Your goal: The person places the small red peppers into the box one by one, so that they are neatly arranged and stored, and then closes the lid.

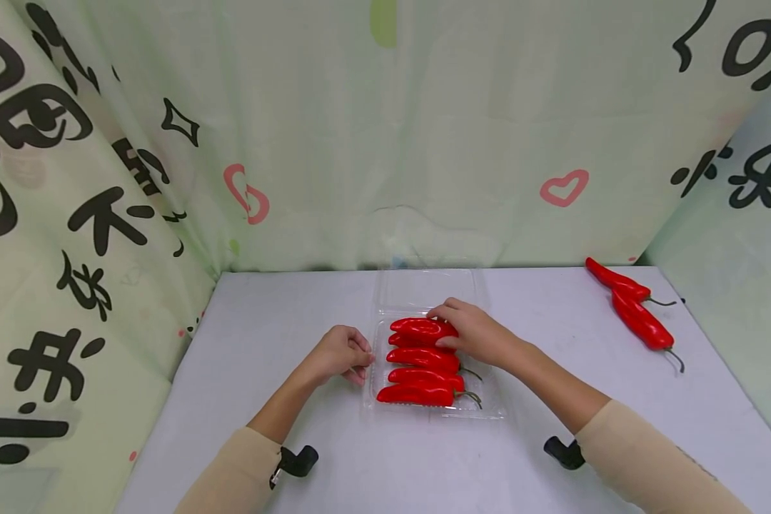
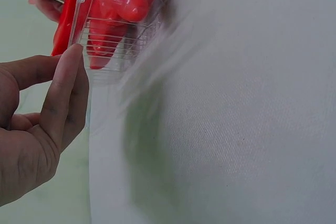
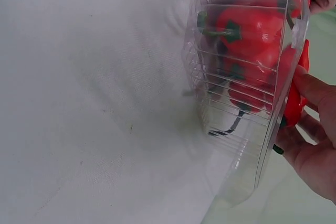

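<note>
A clear plastic clamshell box (image 1: 491,408) stands on the table with its lid (image 1: 432,289) folded back to the far side. Several glossy red chili peppers (image 1: 422,359) lie side by side in it, green stems toward the right. My left hand (image 1: 342,355) pinches the box's left rim (image 2: 79,22) between thumb and fingers. At the far end of the row, my right hand (image 1: 478,334) grips a red chili pepper (image 1: 417,327) by its stem end. In the right wrist view, that pepper (image 3: 295,103) sits at rim height, between thumb and fingers.
Two more red chili peppers (image 1: 642,321) lie touching at the table's back right. The white table (image 1: 263,321) is bordered by a printed curtain (image 1: 385,143) behind and at both sides.
</note>
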A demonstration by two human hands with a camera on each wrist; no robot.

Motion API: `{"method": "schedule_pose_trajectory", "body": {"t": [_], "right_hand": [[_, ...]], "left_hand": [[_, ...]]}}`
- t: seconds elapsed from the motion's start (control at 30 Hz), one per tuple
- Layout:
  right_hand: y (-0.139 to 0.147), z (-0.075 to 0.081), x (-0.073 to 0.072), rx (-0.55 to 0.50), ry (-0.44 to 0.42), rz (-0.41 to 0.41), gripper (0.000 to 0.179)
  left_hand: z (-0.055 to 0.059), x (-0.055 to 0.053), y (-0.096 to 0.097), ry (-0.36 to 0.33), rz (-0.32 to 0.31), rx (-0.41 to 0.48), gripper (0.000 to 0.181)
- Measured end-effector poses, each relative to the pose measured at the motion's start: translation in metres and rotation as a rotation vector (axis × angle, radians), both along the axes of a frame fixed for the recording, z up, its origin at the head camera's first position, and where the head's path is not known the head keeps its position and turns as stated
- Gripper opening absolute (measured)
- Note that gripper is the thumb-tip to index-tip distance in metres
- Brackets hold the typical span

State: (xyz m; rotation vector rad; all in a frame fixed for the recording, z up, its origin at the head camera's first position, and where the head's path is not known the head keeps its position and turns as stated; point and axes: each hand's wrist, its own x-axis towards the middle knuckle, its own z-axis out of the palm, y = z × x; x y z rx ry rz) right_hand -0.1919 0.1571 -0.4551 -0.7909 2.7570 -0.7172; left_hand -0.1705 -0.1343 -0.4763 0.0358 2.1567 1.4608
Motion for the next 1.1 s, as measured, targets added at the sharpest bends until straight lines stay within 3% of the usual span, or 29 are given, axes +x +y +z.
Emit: {"method": "schedule_pose_trajectory", "body": {"t": [1.1], "right_hand": [[-0.0021,-0.0021,0.0018,0.057,0.020,0.058,0.046]], "left_hand": [[-0.0021,-0.0005,-0.0002,0.007,0.001,-0.017,0.015]]}}
